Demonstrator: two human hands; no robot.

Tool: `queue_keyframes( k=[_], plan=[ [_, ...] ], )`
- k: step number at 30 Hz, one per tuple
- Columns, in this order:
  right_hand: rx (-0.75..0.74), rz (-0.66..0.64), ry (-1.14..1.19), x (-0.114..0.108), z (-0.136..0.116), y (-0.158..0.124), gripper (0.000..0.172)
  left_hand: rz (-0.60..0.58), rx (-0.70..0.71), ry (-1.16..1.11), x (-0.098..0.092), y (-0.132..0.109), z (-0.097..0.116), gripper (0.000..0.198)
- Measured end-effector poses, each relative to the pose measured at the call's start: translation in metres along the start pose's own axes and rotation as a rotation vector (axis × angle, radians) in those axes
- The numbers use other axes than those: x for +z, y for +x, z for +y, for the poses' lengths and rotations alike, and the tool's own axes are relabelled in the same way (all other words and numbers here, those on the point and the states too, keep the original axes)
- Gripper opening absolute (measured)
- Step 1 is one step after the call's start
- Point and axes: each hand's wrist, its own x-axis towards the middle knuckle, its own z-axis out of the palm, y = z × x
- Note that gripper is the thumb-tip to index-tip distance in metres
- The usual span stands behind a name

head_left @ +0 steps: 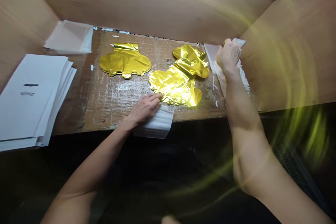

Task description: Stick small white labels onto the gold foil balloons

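Note:
My left hand (145, 107) lies flat, fingers stretched out, on a small stack of white folded sheets (156, 126) at the table's front edge. Its fingertips touch a flat gold foil balloon (175, 87) in the middle. My right hand (229, 55) is far right, fingers curled round a clear plastic bag (212, 53) from a pile against the right wall. A crumpled gold foil piece (191, 61) lies on the balloon's far end. Another flat gold balloon (125, 61) rests to the left.
A stack of white cards (31, 98) sits at the left, with a pile of clear bags (69, 37) behind it. Wooden walls (157, 3) enclose the worn cardboard-covered table (110, 94) on three sides. Small white sticks (213, 84) lie near the right pile.

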Motion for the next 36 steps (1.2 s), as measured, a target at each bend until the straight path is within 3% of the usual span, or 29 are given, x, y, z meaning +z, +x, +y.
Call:
queue_keyframes(
  k=[2,4,5,6,7,10,14,18,21,24,27,30,34,36],
  plan=[
    [-0.118,-0.147,0.211,0.001,-0.015,-0.037,0.031,0.051,-0.011,-0.03,0.001,0.0,-0.003,0.03],
    [-0.332,-0.577,0.47,0.012,-0.037,-0.087,0.032,0.089,-0.022,-0.035,0.0,0.0,-0.004,0.029],
    [-0.432,-0.713,0.569,0.019,-0.048,-0.112,0.028,0.094,-0.027,-0.03,0.0,0.0,-0.005,0.029],
    [-0.497,-0.746,0.642,0.028,-0.057,-0.136,0.025,0.092,-0.031,-0.023,-0.001,0.0,-0.005,0.029],
    [-0.546,-0.727,0.684,0.036,-0.063,-0.155,0.022,0.085,-0.034,-0.016,-0.002,0.0,-0.004,0.029],
    [-0.674,-0.484,0.626,0.057,-0.069,-0.189,0.019,0.065,-0.037,-0.01,-0.002,-0.002,-0.004,0.028],
    [-0.922,-0.203,0.319,0.069,-0.063,-0.194,0.02,0.061,-0.026,0.0,0.002,-0.002,-0.006,0.03],
    [-1.058,-0.097,0.242,0.068,-0.063,-0.197,0.022,0.058,-0.026,0.006,0.004,-0.001,-0.008,0.03],
    [-0.957,-0.099,0.443,0.065,-0.068,-0.2,0.019,0.051,-0.03,-0.003,0.002,0.0,-0.006,0.03],
    [-0.564,-0.165,0.753,0.067,-0.079,-0.188,0.018,0.024,-0.012,0.04,0.001,-0.001,-0.002,0.03],
    [-0.256,-0.373,0.841,0.078,-0.094,-0.161,0.015,-0.003,0.021,0.111,0.0,-0.002,0.003,0.032],
    [-0.206,-0.51,0.619,0.091,-0.105,-0.14,0.015,-0.017,0.027,0.138,0.0,-0.002,0.007,0.032],
    [-0.231,-0.396,0.157,0.095,-0.106,-0.137,0.026,-0.026,0.031,0.151,-0.001,-0.002,0.007,0.034],
    [-0.272,-0.347,0.094,0.094,-0.101,-0.138,0.027,-0.019,0.036,0.152,-0.001,-0.002,0.007,0.034]
  ],
)
